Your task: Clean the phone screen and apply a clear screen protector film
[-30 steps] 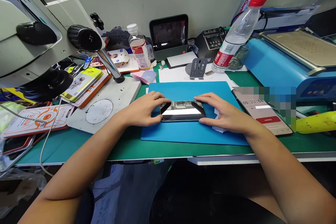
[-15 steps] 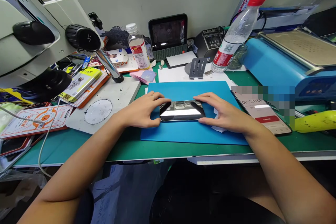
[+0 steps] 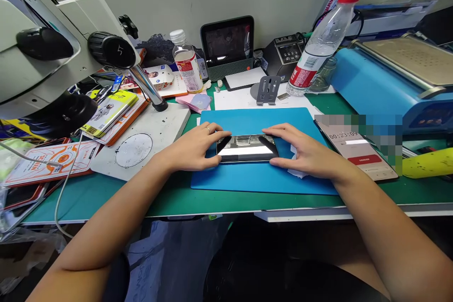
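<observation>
A smartphone [image 3: 247, 150] with a dark, glossy, reflecting screen lies lengthwise across the blue mat [image 3: 226, 179]. My left hand [image 3: 198, 147] grips its left end, thumb at the near edge and forefinger at the far edge. At the other end, my right hand [image 3: 300, 151] holds the phone the same way between thumb and fingers. A crumpled white tissue [image 3: 296, 172] sits partly hidden under my right hand. Behind the mat stands a small grey phone stand [image 3: 268, 89].
A microscope [image 3: 53, 56] rises at the left over its pale base [image 3: 166, 127]. Bottles, including a red-capped one [image 3: 318, 47], stand at the back. To the right are a second phone [image 3: 357, 148] showing a timer, a blue machine [image 3: 375, 85] and a yellow-green tool handle [image 3: 428, 163].
The view has shifted slightly. Both hands keep their hold on the phone's ends, and the phone stays on the mat. The timer on the other phone has advanced.
</observation>
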`<act>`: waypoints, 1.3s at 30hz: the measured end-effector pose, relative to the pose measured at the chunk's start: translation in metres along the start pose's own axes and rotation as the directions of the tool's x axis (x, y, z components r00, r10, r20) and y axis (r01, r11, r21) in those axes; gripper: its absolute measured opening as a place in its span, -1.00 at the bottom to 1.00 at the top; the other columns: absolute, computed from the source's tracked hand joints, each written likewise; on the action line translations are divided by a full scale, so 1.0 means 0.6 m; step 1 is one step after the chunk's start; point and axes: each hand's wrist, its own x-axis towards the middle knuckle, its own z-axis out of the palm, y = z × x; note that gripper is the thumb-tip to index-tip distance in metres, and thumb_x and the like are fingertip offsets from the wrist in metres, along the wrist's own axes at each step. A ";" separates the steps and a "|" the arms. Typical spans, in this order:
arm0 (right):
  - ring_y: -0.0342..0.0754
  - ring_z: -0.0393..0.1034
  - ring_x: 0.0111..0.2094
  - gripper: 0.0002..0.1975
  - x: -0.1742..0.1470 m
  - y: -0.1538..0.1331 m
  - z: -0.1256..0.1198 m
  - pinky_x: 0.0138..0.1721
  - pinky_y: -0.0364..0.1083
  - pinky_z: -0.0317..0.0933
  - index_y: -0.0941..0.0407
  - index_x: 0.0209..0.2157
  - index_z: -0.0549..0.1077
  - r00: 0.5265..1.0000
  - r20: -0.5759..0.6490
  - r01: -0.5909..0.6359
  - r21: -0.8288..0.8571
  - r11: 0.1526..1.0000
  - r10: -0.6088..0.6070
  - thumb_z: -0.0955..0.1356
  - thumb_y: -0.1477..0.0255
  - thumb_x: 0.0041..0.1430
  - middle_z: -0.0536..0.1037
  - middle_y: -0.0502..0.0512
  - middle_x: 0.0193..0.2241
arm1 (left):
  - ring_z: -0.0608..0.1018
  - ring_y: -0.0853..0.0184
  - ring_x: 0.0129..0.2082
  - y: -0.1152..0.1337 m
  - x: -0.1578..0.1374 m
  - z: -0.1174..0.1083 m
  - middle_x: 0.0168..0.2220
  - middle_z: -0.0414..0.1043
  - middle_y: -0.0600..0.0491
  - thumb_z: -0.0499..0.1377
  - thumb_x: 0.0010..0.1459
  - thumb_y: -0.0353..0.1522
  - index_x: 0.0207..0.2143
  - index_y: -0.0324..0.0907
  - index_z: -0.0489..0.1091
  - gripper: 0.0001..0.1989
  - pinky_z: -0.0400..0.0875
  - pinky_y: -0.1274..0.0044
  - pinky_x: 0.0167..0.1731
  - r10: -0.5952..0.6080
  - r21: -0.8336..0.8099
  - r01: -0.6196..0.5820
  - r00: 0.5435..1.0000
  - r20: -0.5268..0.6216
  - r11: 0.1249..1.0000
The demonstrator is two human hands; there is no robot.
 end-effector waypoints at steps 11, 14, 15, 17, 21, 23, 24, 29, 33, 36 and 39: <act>0.33 0.41 0.17 -0.25 0.000 -0.005 -0.002 0.06 0.26 0.46 -0.08 0.34 0.32 1.000 -0.019 0.010 -0.011 1.000 -0.010 0.42 -0.02 0.18 0.37 0.25 0.25 | 0.45 0.02 0.11 0.003 0.000 -0.001 0.15 0.36 -0.16 0.17 0.16 -0.31 0.34 -0.21 0.21 -0.31 0.36 0.20 0.16 -0.004 0.016 0.004 1.000 0.000 1.000; 0.32 0.39 0.19 -0.24 0.000 -0.005 -0.001 0.11 0.26 0.43 -0.06 0.35 0.30 1.000 -0.003 -0.001 -0.007 1.000 0.001 0.42 -0.02 0.19 0.35 0.25 0.26 | 0.45 0.02 0.11 0.003 0.000 -0.001 0.16 0.36 -0.16 0.16 0.19 -0.28 0.35 -0.20 0.21 -0.33 0.36 0.20 0.15 -0.006 0.008 0.006 1.000 0.007 1.000; 0.31 0.38 0.19 -0.23 0.000 -0.005 -0.001 0.12 0.25 0.42 -0.06 0.36 0.30 1.000 0.001 -0.003 -0.007 1.000 0.003 0.42 -0.02 0.19 0.34 0.25 0.27 | 0.45 0.01 0.11 0.003 0.000 -0.001 0.16 0.36 -0.17 0.17 0.21 -0.25 0.34 -0.20 0.21 -0.33 0.36 0.20 0.15 -0.005 0.008 0.005 1.000 0.006 1.000; 0.31 0.38 0.19 -0.23 -0.001 -0.004 -0.001 0.12 0.25 0.42 -0.07 0.36 0.30 1.000 -0.001 -0.005 -0.007 1.000 0.005 0.42 -0.02 0.18 0.34 0.24 0.27 | 0.45 0.01 0.12 0.004 0.000 -0.001 0.16 0.36 -0.17 0.19 0.21 -0.21 0.34 -0.21 0.21 -0.32 0.35 0.19 0.16 -0.002 0.013 0.002 1.000 0.002 1.000; 0.32 0.40 0.18 -0.23 -0.001 -0.002 0.000 0.10 0.25 0.44 -0.08 0.36 0.30 1.000 -0.011 -0.003 -0.004 1.000 0.003 0.42 -0.02 0.18 0.34 0.24 0.27 | 0.44 0.02 0.14 0.005 -0.001 -0.001 0.17 0.35 -0.19 0.22 0.20 -0.17 0.32 -0.24 0.24 -0.31 0.35 0.23 0.17 0.000 0.018 0.000 1.000 0.003 1.000; 0.32 0.40 0.18 -0.23 -0.001 -0.002 0.000 0.10 0.25 0.43 -0.08 0.36 0.30 1.000 -0.011 -0.001 -0.006 1.000 0.001 0.42 -0.02 0.18 0.34 0.25 0.27 | 0.45 0.02 0.14 0.004 -0.001 -0.001 0.17 0.36 -0.19 0.24 0.21 -0.13 0.31 -0.24 0.26 -0.31 0.35 0.23 0.18 0.002 0.020 -0.003 1.000 0.005 1.000; 0.32 0.40 0.18 -0.23 -0.001 -0.001 0.000 0.10 0.26 0.44 -0.08 0.36 0.30 1.000 -0.013 0.001 -0.007 1.000 -0.001 0.42 -0.02 0.18 0.34 0.25 0.27 | 0.45 0.02 0.13 0.004 -0.001 -0.001 0.17 0.36 -0.19 0.25 0.21 -0.11 0.30 -0.24 0.26 -0.31 0.35 0.22 0.18 0.003 0.021 -0.003 1.000 0.004 1.000; 0.32 0.41 0.17 -0.23 -0.001 -0.002 0.000 0.09 0.27 0.44 -0.08 0.35 0.31 1.000 -0.016 0.002 -0.008 1.000 -0.002 0.43 -0.02 0.17 0.35 0.25 0.26 | 0.45 0.01 0.15 0.001 -0.001 0.000 0.18 0.36 -0.19 0.26 0.21 -0.01 0.30 -0.21 0.26 -0.26 0.34 0.21 0.19 0.005 0.018 -0.005 1.000 -0.001 1.000; 0.33 0.42 0.16 -0.24 -0.001 -0.003 0.000 0.07 0.27 0.46 -0.10 0.35 0.31 1.000 -0.022 0.007 -0.010 1.000 -0.008 0.42 -0.02 0.17 0.36 0.24 0.26 | 0.46 0.02 0.14 -0.002 -0.001 0.003 0.18 0.37 -0.18 0.25 0.22 -0.01 0.30 -0.16 0.27 -0.29 0.36 0.21 0.17 0.018 0.012 -0.017 1.000 -0.014 1.000; 0.32 0.42 0.16 -0.25 -0.001 -0.003 0.000 0.06 0.26 0.46 -0.11 0.35 0.30 1.000 -0.024 0.011 -0.012 1.000 -0.012 0.42 -0.02 0.18 0.36 0.24 0.26 | 0.47 0.02 0.12 -0.002 -0.001 0.003 0.17 0.37 -0.17 0.26 0.22 -0.02 0.29 -0.16 0.28 -0.31 0.38 0.21 0.14 0.026 0.003 -0.026 0.999 -0.024 1.000; 0.33 0.41 0.16 -0.24 -0.001 -0.003 0.000 0.05 0.26 0.47 -0.09 0.35 0.30 1.000 -0.018 0.018 -0.007 1.000 -0.018 0.42 -0.02 0.18 0.35 0.25 0.26 | 0.47 0.02 0.10 -0.002 0.000 0.004 0.16 0.37 -0.17 0.26 0.22 -0.02 0.28 -0.15 0.29 -0.31 0.40 0.22 0.12 0.019 0.002 -0.019 1.000 -0.020 1.000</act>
